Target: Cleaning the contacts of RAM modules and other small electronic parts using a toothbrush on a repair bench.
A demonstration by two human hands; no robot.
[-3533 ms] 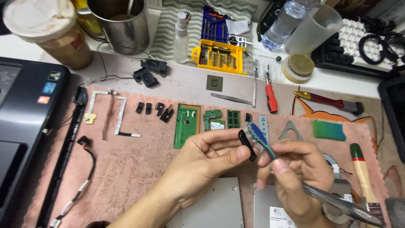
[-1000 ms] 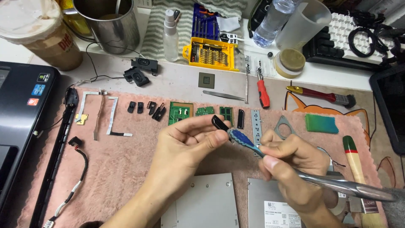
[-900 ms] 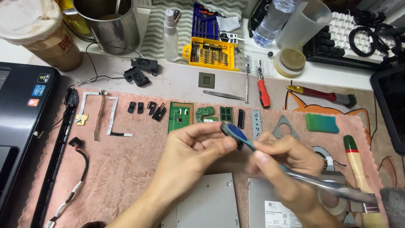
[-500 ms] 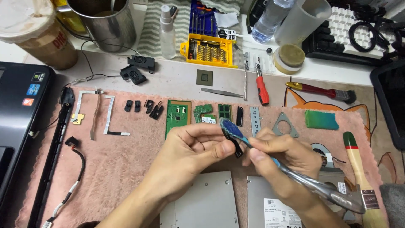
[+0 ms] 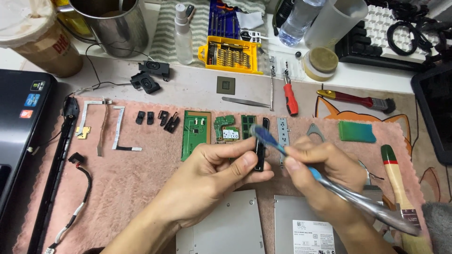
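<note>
Brushing underway: my left hand (image 5: 214,176) pinches a slim black plastic strip (image 5: 260,153); my right hand (image 5: 320,171) grips a blue-bristled silver-handled brush (image 5: 329,186). Next, I'd judge, steady strokes.

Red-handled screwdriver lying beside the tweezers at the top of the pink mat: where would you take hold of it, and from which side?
Grip the red-handled screwdriver by its thick red handle, coming from above, fingers closing across its width. It lies flat, roughly upright in view, thin metal shaft pointing away toward the yellow bit case. The handle is the widest part, with bare space on its right; the tweezers lie to its left.
</note>
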